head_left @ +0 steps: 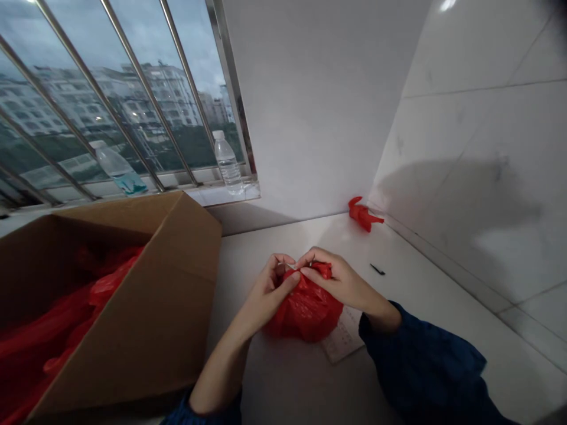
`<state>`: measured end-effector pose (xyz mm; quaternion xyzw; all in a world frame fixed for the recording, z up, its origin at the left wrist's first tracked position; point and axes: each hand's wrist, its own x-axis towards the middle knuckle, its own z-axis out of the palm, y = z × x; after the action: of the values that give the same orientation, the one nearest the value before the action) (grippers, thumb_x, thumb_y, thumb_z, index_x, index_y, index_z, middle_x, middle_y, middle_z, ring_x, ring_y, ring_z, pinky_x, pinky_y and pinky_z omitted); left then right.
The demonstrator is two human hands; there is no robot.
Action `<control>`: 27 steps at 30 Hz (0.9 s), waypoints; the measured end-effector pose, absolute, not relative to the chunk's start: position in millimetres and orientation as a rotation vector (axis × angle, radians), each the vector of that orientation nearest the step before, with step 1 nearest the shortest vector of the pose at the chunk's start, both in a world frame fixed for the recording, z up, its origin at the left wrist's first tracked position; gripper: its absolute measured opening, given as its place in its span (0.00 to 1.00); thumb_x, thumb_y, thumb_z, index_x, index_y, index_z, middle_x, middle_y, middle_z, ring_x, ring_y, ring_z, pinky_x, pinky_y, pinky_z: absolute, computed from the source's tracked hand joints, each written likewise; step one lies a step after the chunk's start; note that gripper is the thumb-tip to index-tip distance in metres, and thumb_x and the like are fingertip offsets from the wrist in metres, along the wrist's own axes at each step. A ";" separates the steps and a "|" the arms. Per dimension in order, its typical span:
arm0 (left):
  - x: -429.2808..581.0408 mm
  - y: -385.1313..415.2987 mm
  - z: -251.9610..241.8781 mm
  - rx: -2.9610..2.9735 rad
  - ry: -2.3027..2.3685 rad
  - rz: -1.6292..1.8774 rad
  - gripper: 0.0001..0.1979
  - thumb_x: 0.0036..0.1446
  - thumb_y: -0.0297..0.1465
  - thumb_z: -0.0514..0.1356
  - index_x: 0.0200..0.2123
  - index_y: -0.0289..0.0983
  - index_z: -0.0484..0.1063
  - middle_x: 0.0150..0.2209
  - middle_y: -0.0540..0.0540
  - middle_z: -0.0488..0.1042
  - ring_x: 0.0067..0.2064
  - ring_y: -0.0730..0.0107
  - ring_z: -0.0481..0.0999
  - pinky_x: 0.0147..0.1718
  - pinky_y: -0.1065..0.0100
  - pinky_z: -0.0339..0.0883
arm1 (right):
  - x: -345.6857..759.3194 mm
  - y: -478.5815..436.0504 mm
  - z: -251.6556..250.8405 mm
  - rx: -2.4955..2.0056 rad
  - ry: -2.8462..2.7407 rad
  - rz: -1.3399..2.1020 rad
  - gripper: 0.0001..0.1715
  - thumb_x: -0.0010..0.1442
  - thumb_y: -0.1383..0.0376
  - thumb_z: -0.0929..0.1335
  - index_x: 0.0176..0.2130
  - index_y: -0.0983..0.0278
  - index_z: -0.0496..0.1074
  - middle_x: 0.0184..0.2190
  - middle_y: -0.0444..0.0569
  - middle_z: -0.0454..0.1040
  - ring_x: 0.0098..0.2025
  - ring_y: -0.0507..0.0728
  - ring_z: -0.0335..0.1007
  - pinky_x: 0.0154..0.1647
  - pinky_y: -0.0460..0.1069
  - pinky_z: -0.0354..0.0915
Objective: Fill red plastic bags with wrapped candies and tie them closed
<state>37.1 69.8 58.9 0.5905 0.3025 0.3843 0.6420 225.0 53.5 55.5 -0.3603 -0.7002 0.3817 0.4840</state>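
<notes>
A full red plastic bag [308, 316] rests on the white tabletop in front of me. My left hand [272, 289] pinches the gathered top of the bag from the left. From the right, my right hand [330, 274] grips the same top, with a red tuft of the bag showing beside its fingers. The fingertips of both hands nearly meet over the gathered neck. What the bag contains is hidden. Partly under the bag's right side lies a paper with writing [345, 339].
At the left stands an open cardboard box [177, 283] holding red plastic bags [66, 324]. A small red bag [364, 215] lies in the back corner, and a black pen-like item [377, 270] lies at right. Plastic bottles [228, 165] stand on the barred window's sill.
</notes>
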 end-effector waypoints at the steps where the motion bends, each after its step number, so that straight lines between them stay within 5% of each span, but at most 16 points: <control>1: 37.4 70.6 57.7 1.436 0.674 0.879 0.16 0.57 0.36 0.65 0.44 0.39 0.64 0.41 0.48 0.73 0.41 0.70 0.73 0.40 0.70 0.67 | 226.7 52.5 57.1 -0.917 -1.743 0.821 0.07 0.64 0.66 0.68 0.44 0.60 0.71 0.41 0.45 0.74 0.40 0.53 0.70 0.46 0.50 0.65; 3: 37.0 72.1 54.7 1.607 0.701 0.878 0.16 0.57 0.33 0.65 0.46 0.38 0.65 0.43 0.46 0.73 0.45 0.67 0.73 0.44 0.69 0.67 | 227.0 50.6 58.9 -0.970 -1.769 0.671 0.12 0.60 0.70 0.69 0.45 0.60 0.68 0.42 0.45 0.72 0.39 0.52 0.69 0.43 0.50 0.66; 8: 34.9 72.3 50.9 1.969 1.068 0.841 0.14 0.61 0.28 0.57 0.51 0.40 0.68 0.30 0.52 0.74 0.34 0.68 0.74 0.35 0.69 0.65 | 221.6 44.9 60.7 -0.910 -1.852 0.576 0.12 0.59 0.74 0.69 0.40 0.60 0.66 0.39 0.44 0.69 0.43 0.53 0.70 0.45 0.49 0.66; 11: 35.4 70.9 55.9 1.984 1.105 0.902 0.16 0.62 0.25 0.53 0.51 0.39 0.72 0.38 0.48 0.78 0.41 0.65 0.77 0.42 0.66 0.66 | 222.5 42.1 62.9 -0.892 -1.914 0.556 0.10 0.60 0.75 0.69 0.38 0.60 0.68 0.40 0.44 0.69 0.42 0.52 0.70 0.44 0.48 0.67; 16: 33.6 68.1 67.0 1.629 0.854 0.924 0.19 0.61 0.33 0.59 0.55 0.37 0.72 0.51 0.42 0.77 0.51 0.62 0.76 0.48 0.67 0.68 | 230.1 39.7 67.6 -0.984 -1.971 0.470 0.09 0.61 0.75 0.69 0.36 0.60 0.71 0.40 0.43 0.71 0.41 0.52 0.71 0.43 0.48 0.66; 23: 34.5 82.7 48.7 1.418 1.011 1.168 0.19 0.58 0.41 0.63 0.47 0.35 0.80 0.37 0.42 0.81 0.37 0.65 0.78 0.38 0.69 0.70 | 253.7 28.1 76.5 -1.049 -2.173 0.402 0.06 0.62 0.69 0.71 0.38 0.60 0.79 0.45 0.47 0.75 0.45 0.55 0.71 0.46 0.50 0.66; 27: 29.6 101.9 29.0 1.427 1.103 1.329 0.17 0.57 0.39 0.63 0.45 0.34 0.80 0.39 0.43 0.81 0.40 0.66 0.76 0.44 0.67 0.69 | 274.6 18.8 79.5 -1.133 -2.290 0.677 0.04 0.61 0.67 0.72 0.37 0.60 0.81 0.38 0.45 0.79 0.39 0.53 0.74 0.41 0.48 0.66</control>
<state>29.6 101.9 29.0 0.5733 0.4432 0.5339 0.4357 274.6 18.8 79.5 -0.4155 -0.8395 0.2484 0.2467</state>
